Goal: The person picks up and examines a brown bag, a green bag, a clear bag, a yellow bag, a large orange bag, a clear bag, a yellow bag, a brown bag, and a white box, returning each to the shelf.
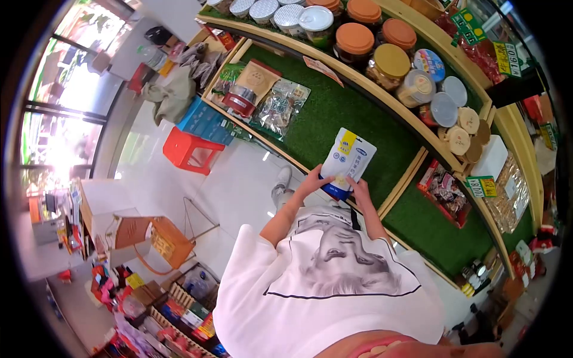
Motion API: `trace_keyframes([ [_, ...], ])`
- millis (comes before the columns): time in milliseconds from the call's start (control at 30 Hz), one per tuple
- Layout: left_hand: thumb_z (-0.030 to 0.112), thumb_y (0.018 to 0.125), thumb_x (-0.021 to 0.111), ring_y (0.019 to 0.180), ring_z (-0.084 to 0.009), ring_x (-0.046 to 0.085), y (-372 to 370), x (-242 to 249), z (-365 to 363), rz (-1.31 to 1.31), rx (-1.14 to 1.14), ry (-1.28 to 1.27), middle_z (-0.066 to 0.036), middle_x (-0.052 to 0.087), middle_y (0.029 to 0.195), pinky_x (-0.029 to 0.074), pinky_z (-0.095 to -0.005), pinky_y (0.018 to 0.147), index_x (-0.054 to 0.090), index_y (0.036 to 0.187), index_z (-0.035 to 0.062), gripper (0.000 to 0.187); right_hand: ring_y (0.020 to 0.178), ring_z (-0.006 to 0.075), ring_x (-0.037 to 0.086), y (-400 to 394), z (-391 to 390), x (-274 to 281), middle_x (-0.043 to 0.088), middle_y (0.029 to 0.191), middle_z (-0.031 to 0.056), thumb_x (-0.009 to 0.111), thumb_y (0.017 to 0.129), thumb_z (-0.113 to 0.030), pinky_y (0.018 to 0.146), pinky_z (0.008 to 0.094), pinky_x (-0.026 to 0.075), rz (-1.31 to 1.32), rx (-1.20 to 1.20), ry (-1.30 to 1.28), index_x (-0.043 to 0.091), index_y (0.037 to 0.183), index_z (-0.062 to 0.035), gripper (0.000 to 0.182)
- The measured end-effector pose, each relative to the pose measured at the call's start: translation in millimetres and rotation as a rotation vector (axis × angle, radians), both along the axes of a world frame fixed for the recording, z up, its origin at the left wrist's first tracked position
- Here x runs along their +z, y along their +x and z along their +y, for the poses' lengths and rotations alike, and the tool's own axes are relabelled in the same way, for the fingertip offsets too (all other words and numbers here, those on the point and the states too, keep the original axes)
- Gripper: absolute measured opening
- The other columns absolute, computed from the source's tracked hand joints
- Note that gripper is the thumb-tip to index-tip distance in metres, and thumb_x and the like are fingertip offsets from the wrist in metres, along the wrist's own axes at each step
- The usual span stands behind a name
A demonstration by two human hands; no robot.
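A white and blue snack pouch (349,158) with a yellow patch stands upright, its front turned towards me. My left hand (312,182) grips its lower left edge, thumb on the front. My right hand (359,194) holds the lower right corner, also with the thumb in front. The fingers behind the pouch are hidden. Both hands are at the near edge of a shelf lined with green artificial grass (373,122). Further left on that shelf lie a clear packaged bag (280,110), a brown paper pouch (258,80) and a round red tin (240,101).
Jars with orange lids (354,39) line the raised tier behind. A red tray of wrapped snacks (444,194) sits to the right. On the floor at left are a red stool (190,149), a blue box (206,122) and a brown chair (158,238).
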State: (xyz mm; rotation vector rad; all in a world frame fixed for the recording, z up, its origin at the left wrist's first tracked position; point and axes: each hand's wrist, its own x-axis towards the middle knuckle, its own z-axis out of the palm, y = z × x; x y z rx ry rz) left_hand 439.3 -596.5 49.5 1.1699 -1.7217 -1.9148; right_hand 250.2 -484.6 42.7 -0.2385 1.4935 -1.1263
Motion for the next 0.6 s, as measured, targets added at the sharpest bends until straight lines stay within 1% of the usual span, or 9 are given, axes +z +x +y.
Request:
trace_keyframes([
  [133,0.029,0.075,0.077,0.093,-0.0258,0.061,51,-31,-89,-0.178,0.028,-0.105,-0.018,0.063,0.103,0.047,-0.0356,0.084,0.053,0.115,-0.0025,0.056,0.088,0.0155,0.065,60,-89,-23,0.066,0.099,0.0056,0.066,0.087,-0.027,0.071,0.0306,0.054,-0.02,-0.029,0.031,0.061,0.11,-0.0026,0.034],
  [200,0.029,0.072,0.078,0.094,-0.0299,0.059,79,-56,-141,-0.145,0.016,-0.192,-0.02,0.061,0.1,0.047,-0.0381,0.083,0.053,0.114,-0.0033,0.058,0.093,0.017,0.064,95,-137,-29,0.066,0.104,0.006,0.067,0.086,-0.029,0.074,0.0327,0.054,-0.043,-0.063,0.076,0.061,0.112,-0.0047,0.036],
  [267,0.028,0.072,0.078,0.094,-0.0326,0.058,101,-67,-194,-0.042,0.109,-0.327,-0.02,0.06,0.098,0.046,-0.0398,0.083,0.053,0.114,-0.0029,0.058,0.095,0.0174,0.064,125,-196,-22,0.065,0.107,0.0054,0.067,0.086,-0.03,0.075,0.0338,0.053,-0.004,-0.096,0.088,0.058,0.117,-0.0071,0.04],
  [333,0.026,0.072,0.077,0.096,-0.0344,0.057,122,-62,-248,-0.088,0.113,-0.495,-0.02,0.059,0.1,0.045,-0.0399,0.084,0.052,0.117,-0.0023,0.058,0.1,0.018,0.061,144,-252,-29,0.063,0.112,0.0057,0.066,0.086,-0.033,0.079,0.036,0.052,-0.013,-0.065,0.003,0.055,0.121,-0.0073,0.045],
  [400,0.022,0.071,0.078,0.104,-0.0379,0.052,139,-65,-295,-0.123,0.09,-0.55,-0.021,0.054,0.113,0.043,-0.0418,0.087,0.046,0.125,-0.0009,0.067,0.107,0.019,0.058,156,-295,-14,0.062,0.114,0.0078,0.064,0.085,-0.041,0.084,0.0405,0.05,0.075,0.016,0.128,0.052,0.126,-0.0062,0.054],
  [467,0.019,0.068,0.079,0.113,-0.0403,0.045,153,-77,-326,-0.415,0.095,-0.758,-0.021,0.045,0.126,0.041,-0.0455,0.092,0.036,0.137,0.0036,0.083,0.114,0.0229,0.055,167,-320,-21,0.059,0.12,0.0137,0.063,0.082,-0.047,0.09,0.0415,0.047,0.13,0.093,0.284,0.049,0.131,-0.0076,0.064],
  [500,0.018,0.067,0.079,0.115,-0.0409,0.043,156,-73,-336,-0.52,0.085,-0.763,-0.021,0.042,0.13,0.041,-0.0471,0.093,0.031,0.14,0.0066,0.088,0.115,0.0267,0.056,177,-327,-30,0.057,0.124,0.0188,0.063,0.08,-0.048,0.093,0.0389,0.046,0.599,0.246,0.289,0.046,0.135,-0.008,0.07],
  [533,0.018,0.066,0.079,0.117,-0.0414,0.041,160,-69,-342,-0.629,0.074,-0.767,-0.02,0.039,0.133,0.04,-0.0488,0.095,0.027,0.144,0.0097,0.094,0.114,0.0294,0.056,181,-322,-36,0.056,0.126,0.021,0.066,0.079,-0.045,0.093,0.0351,0.046,0.573,0.323,0.364,0.046,0.134,-0.0066,0.07],
  [600,0.021,0.072,0.073,0.116,-0.0411,0.043,162,-63,-344,-0.747,0.018,-0.85,-0.021,0.038,0.137,0.04,-0.0494,0.096,0.025,0.146,0.0134,0.089,0.112,0.0283,0.057,189,-306,-19,0.059,0.121,0.0201,0.065,0.083,-0.039,0.094,0.0355,0.046,0.436,0.43,0.235,0.046,0.134,-0.0051,0.064],
])
